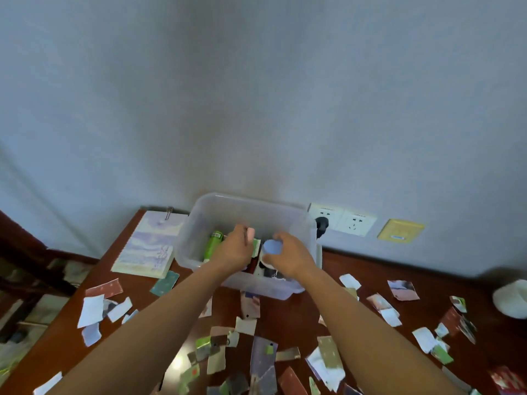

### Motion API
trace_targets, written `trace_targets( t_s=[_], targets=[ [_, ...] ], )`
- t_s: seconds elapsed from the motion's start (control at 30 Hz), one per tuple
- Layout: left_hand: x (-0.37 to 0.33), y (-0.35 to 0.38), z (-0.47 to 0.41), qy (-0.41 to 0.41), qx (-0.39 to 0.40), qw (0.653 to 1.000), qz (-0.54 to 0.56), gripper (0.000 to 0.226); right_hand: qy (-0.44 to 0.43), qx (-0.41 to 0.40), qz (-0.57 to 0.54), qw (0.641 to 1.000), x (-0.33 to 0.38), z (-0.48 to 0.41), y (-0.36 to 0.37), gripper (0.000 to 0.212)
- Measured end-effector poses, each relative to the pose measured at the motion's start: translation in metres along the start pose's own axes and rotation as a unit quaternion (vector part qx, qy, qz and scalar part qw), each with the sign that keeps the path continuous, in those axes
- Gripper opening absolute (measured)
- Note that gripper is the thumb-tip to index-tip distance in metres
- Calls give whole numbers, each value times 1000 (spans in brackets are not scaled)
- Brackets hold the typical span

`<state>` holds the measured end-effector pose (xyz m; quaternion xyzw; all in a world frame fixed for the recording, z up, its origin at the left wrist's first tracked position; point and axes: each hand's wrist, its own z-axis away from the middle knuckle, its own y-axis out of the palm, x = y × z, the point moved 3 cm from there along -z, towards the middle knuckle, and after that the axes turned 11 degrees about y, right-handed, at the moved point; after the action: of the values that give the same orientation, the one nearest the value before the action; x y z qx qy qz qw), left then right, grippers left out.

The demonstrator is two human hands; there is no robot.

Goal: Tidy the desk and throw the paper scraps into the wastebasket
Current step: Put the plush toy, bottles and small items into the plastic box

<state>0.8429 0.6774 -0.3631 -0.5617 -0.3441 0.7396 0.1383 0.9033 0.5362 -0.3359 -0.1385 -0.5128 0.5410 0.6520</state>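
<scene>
My left hand (232, 246) pinches small pink piece (251, 233), right hand (288, 256) grips pale-blue round lid (272, 247), both in clear plastic tub (196, 232), dark wooden desk (288, 315) back edge. Torn paper scraps (263, 356) litter front: I reckon featherlight, floppy; pinch edges.

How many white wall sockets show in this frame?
2: the plugged socket behind the clear box, holding a black plug; the free socket just beside it. The box may hide more.
</scene>
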Motion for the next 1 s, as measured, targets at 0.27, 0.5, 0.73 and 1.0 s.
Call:
trace_targets(
  t_s=[0.27, 0.5, 0.73, 1.0],
  targets=[
    [33, 44, -38, -42, 258, 956, -132, 36, 70, 141, 169, 973, -17, -48, 48, 52],
    [43, 56, -41, -60, 307, 935, -164, 37, 52, 110, 212, 970, -25, -53, 54, 32],
    [20, 24, -27, -46, 194, 970, -141, 49, 2, 30, 199, 979, -12, -28, 27, 12],
    [-46, 4, 41, 56, -67, 996, -27, 32, -112, -186, 49, 975, -27, 57, -23, 27]
  ],
)
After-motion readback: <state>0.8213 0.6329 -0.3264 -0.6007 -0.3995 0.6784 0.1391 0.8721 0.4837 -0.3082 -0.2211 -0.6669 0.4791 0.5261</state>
